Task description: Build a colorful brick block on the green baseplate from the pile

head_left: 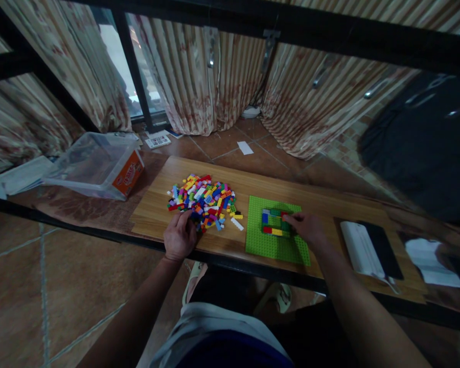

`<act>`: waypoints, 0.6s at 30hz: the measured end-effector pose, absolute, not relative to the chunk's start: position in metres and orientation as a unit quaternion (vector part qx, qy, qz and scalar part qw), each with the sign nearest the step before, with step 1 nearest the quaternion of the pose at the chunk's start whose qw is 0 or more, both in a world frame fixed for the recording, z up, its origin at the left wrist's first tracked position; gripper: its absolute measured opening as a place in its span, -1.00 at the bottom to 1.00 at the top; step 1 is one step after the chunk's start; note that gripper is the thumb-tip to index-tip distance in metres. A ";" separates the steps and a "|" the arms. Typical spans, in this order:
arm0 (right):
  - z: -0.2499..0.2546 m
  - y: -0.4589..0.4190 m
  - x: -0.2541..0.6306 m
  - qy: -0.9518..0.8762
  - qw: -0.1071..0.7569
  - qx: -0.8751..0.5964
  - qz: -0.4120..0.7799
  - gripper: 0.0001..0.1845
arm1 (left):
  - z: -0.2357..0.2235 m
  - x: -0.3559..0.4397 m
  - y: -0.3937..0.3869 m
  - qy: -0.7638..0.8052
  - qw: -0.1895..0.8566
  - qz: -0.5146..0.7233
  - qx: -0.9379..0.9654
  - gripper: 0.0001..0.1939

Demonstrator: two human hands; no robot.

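While the right hand [309,228] was at the right side of the brick outline [266,219], the left hand [181,236] rested at the near edge of the loose brick pile [199,197]. The outline stood on the green baseplate [268,251], toward the middle of its far half; the baseplate lay flat on the table [149,209], to the right of the pile.

Right hand: thumb and fingertips were drawn close together beside a red brick [283,213] at the outline's far right corner. Whether they gripped that brick could not be told. Left hand: fingers were bent down among the nearest bricks; their tips were hidden, so a hold could be neither confirmed nor ruled out. A white brick [236,224] lay apart from the pile, between it and the baseplate.

Assessment of method: a brick at that corner was best squared to the studs before any pressure, then pushed straight down until no gap showed beneath it. Sideways force was judged likely to disturb the neighbouring bricks. Since no hand was seen steadying the baseplate's left edge, bracing it there seemed advisable during firm pressing. At the pile, lifting one brick by its sides appeared sounder than raking, which could have sent pieces over the table's near edge.
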State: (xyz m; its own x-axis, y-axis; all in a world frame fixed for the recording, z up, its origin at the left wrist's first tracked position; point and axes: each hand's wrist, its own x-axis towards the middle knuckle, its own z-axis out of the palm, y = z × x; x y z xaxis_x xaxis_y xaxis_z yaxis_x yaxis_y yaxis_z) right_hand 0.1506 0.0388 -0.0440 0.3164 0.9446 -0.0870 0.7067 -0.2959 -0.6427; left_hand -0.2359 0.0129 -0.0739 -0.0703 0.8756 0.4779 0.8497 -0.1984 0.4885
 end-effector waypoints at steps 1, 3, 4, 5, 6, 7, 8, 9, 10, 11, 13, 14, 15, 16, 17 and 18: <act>-0.044 0.039 0.151 -0.531 0.249 -0.773 0.241 -0.62 | -0.074 -0.236 0.013 0.634 0.017 0.366 0.681 -0.67; -0.045 0.039 0.151 -0.530 0.241 -0.775 0.247 -0.62 | -0.074 -0.236 0.013 0.634 0.015 0.368 0.680 -0.67; -0.045 0.039 0.151 -0.533 0.239 -0.774 0.245 -0.62 | -0.074 -0.236 0.013 0.633 0.014 0.369 0.681 -0.68; -0.045 0.040 0.151 -0.539 0.239 -0.772 0.238 -0.63 | -0.074 -0.236 0.013 0.632 0.014 0.369 0.681 -0.67; -0.045 0.040 0.151 -0.547 0.239 -0.769 0.228 -0.64 | -0.075 -0.236 0.013 0.631 0.014 0.369 0.682 -0.67; -0.045 0.041 0.151 -0.554 0.240 -0.766 0.220 -0.65 | -0.075 -0.237 0.014 0.631 0.014 0.368 0.683 -0.67; -0.044 0.041 0.151 -0.561 0.237 -0.763 0.216 -0.66 | -0.076 -0.237 0.014 0.631 0.013 0.367 0.684 -0.67; -0.044 0.042 0.151 -0.566 0.230 -0.761 0.218 -0.66 | -0.076 -0.237 0.014 0.630 0.010 0.367 0.684 -0.67; -0.043 0.042 0.151 -0.568 0.220 -0.760 0.225 -0.65 | -0.077 -0.237 0.014 0.629 0.006 0.368 0.685 -0.67; -0.042 0.042 0.151 -0.565 0.213 -0.761 0.238 -0.64 | -0.077 -0.237 0.014 0.628 0.001 0.370 0.685 -0.68; -0.040 0.041 0.152 -0.548 0.215 -0.762 0.271 -0.58 | -0.078 -0.238 0.015 0.627 -0.010 0.372 0.684 -0.68; -0.039 0.041 0.152 -0.539 0.223 -0.760 0.286 -0.54 | -0.078 -0.238 0.015 0.628 -0.016 0.372 0.684 -0.68; -0.039 0.040 0.152 -0.533 0.232 -0.757 0.300 -0.51 | -0.079 -0.238 0.015 0.628 -0.021 0.372 0.684 -0.68; -0.039 0.039 0.152 -0.532 0.237 -0.751 0.310 -0.50 | -0.079 -0.238 0.015 0.627 -0.025 0.372 0.684 -0.68; -0.038 0.038 0.152 -0.542 0.246 -0.745 0.303 -0.50 | -0.079 -0.238 0.016 0.625 -0.027 0.373 0.686 -0.69; -0.038 0.037 0.152 -0.556 0.252 -0.737 0.290 -0.51 | -0.079 -0.238 0.016 0.622 -0.029 0.373 0.687 -0.69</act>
State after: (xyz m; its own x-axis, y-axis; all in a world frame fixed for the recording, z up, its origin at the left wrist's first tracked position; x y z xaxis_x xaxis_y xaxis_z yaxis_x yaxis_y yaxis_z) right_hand 0.1521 0.0371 -0.0379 0.2141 0.9657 -0.1467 0.6734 -0.2547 -0.6940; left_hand -0.2381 0.0162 -0.0795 -0.0531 0.8344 0.5486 0.8771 -0.2236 0.4250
